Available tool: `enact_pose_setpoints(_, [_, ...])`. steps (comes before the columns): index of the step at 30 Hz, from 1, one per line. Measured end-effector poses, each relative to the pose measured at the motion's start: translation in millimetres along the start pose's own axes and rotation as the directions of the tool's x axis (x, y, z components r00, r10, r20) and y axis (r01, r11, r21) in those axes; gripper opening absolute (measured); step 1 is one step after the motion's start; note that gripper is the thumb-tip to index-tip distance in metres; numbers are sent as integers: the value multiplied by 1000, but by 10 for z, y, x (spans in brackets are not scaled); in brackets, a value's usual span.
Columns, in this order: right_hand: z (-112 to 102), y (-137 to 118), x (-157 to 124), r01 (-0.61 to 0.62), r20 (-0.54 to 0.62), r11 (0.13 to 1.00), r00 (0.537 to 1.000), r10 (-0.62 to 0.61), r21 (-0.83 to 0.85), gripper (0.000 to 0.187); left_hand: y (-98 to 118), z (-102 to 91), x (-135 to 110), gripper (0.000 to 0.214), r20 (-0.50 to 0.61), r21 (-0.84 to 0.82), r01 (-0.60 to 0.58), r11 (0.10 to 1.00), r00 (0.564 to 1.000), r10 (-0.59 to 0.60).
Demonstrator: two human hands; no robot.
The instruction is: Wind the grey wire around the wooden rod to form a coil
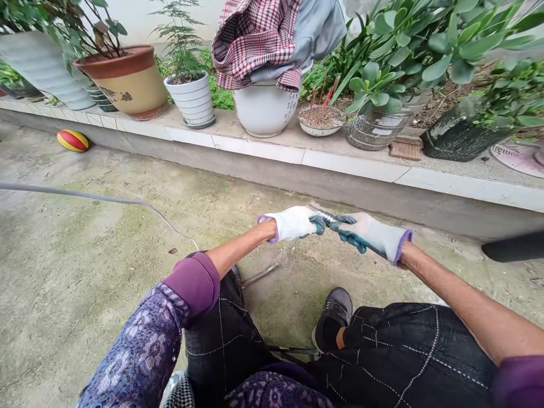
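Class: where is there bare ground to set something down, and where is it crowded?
Bare concrete lies left of the left sleeve, below the grey hose; more between hose and ledge, right of the ball. Crowded: the ledge, with its pots, and between left hand and right hand, where a shiny metal piece spans the gap.

My feed looks down on a concrete floor [106, 272] mottled with greenish stains, running up to a low ledge [259, 127] edged in white tiles [352, 170]. Beyond the ledge I can make out a pale wall [209, 16], partly hidden by leaves [462, 71]. Along the ledge's top I see potted plants [189, 102], one in a brown-and-tan pot [127, 85]. At the ledge's foot, toward its left end, sits a red-and-yellow ball [73, 140]. Soft, even daylight reaches the ledge.
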State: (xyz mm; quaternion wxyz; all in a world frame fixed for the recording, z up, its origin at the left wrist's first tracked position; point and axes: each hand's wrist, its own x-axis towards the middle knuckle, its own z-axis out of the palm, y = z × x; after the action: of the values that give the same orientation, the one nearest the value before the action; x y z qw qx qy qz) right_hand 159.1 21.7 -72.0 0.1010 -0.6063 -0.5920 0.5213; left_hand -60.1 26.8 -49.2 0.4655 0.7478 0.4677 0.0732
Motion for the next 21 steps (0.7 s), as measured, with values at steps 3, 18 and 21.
enact_pose_setpoints(3, [-89,-22,-127,122,-32,970,993,-117,210,44,-21,3,-14,26,34,0,-82,997,996,82])
enact_pose_setpoints(18, [-77,-236,-410,193,-214,892,970,-112,409,40,-60,-8,24,29,61,-265,-33,964,997,51])
enact_pose_setpoints(21, [-81,-281,-490,182,-163,915,978,-130,360,37,-93,-53,78,29,55,-244,-37,969,997,52])
